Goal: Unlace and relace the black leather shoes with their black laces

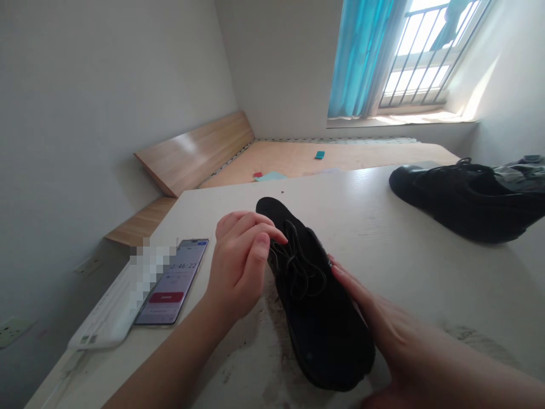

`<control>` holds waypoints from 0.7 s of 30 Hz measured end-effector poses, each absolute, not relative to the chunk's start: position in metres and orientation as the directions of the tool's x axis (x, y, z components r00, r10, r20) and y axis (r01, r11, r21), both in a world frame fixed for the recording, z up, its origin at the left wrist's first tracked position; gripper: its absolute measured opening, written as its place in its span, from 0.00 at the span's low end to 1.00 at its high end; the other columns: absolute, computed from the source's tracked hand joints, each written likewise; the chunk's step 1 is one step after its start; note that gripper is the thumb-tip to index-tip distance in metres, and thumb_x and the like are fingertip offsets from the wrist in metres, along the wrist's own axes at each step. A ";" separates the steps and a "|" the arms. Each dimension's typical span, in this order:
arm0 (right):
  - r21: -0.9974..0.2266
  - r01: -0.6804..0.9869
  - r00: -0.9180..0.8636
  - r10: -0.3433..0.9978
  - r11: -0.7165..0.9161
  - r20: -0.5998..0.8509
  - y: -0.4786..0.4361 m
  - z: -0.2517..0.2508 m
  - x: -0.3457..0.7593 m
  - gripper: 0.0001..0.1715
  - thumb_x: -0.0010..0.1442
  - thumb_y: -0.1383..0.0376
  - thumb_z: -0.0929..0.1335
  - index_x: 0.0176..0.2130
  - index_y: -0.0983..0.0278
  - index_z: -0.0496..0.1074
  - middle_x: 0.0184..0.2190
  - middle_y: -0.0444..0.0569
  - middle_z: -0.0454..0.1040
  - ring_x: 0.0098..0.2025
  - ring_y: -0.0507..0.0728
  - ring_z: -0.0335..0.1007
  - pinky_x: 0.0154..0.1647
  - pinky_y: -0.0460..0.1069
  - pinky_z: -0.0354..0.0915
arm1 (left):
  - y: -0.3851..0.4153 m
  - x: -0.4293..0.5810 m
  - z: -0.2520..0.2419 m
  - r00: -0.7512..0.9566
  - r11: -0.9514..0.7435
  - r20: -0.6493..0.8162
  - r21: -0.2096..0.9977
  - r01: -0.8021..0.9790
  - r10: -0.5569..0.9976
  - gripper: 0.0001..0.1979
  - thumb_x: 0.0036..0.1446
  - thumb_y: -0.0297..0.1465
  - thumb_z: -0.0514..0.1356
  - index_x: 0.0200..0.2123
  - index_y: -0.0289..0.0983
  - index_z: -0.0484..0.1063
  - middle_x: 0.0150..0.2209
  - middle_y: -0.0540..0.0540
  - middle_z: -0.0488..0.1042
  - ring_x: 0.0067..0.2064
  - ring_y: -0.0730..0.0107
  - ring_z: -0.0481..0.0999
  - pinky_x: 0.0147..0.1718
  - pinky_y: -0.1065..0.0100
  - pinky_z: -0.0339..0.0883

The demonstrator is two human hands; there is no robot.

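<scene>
A black lace-up shoe [327, 335] lies on the white table in front of me, its broad rounded end towards me. Loose loops of black shoelace [298, 272] spread over its middle. My left hand [242, 261] is closed at the shoe's left side, fingers curled and thumb against the index finger; a strand of lace runs in behind the fingertips. Along the right side, my right hand [378, 324] holds the shoe with its fingers pressed to the edge; most of its thumb is out of view. A second black shoe [460, 199] stands at the far right.
On the left lie a phone [174, 284] with a timer on its screen and a white power strip [110, 312]. Dirt marks the white table [357, 221] around the shoe. Behind it are a wooden bed board [281, 156] and a blue curtain [361, 57].
</scene>
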State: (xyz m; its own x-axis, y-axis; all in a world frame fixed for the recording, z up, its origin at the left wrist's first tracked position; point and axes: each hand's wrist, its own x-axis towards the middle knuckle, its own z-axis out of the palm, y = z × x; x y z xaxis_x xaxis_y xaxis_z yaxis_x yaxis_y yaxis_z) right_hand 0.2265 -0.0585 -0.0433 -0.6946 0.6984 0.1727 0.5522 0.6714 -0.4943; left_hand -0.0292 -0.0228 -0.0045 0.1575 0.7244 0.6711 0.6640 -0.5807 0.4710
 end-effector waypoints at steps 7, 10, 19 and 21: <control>-0.546 0.595 -0.641 0.758 0.589 0.119 -0.024 -0.049 0.187 0.65 0.45 0.50 0.77 0.69 0.59 0.44 0.71 0.67 0.46 0.66 0.73 0.58 0.59 0.67 0.64 | -0.023 -0.031 -0.008 0.099 -0.636 0.780 0.422 0.647 0.618 0.20 0.68 0.30 0.42 0.34 0.41 0.73 0.36 0.45 0.74 0.45 0.58 0.70 0.49 0.52 0.60; -0.535 0.612 -0.624 0.771 0.582 0.124 0.020 -0.043 0.158 0.68 0.46 0.46 0.76 0.71 0.62 0.42 0.70 0.69 0.46 0.64 0.75 0.61 0.58 0.67 0.64 | -0.023 -0.031 -0.009 0.026 -0.645 0.848 0.382 0.661 0.530 0.20 0.68 0.32 0.43 0.34 0.42 0.73 0.36 0.44 0.72 0.44 0.58 0.69 0.49 0.52 0.60; -0.635 0.580 -0.609 0.789 0.510 0.078 0.131 -0.041 0.012 0.51 0.60 0.52 0.70 0.71 0.59 0.43 0.72 0.69 0.35 0.53 0.75 0.73 0.51 0.64 0.67 | -0.026 -0.028 -0.010 0.180 -0.721 0.892 0.202 0.663 0.415 0.15 0.64 0.30 0.47 0.35 0.40 0.74 0.35 0.44 0.73 0.44 0.56 0.68 0.47 0.49 0.59; -0.670 0.536 -0.615 0.782 0.513 0.107 0.133 -0.040 -0.019 0.50 0.60 0.51 0.70 0.70 0.58 0.46 0.72 0.67 0.36 0.54 0.73 0.73 0.51 0.63 0.68 | -0.027 -0.028 -0.009 0.209 -0.717 0.887 0.175 0.674 0.413 0.15 0.63 0.29 0.47 0.35 0.40 0.74 0.35 0.44 0.73 0.44 0.56 0.67 0.47 0.49 0.59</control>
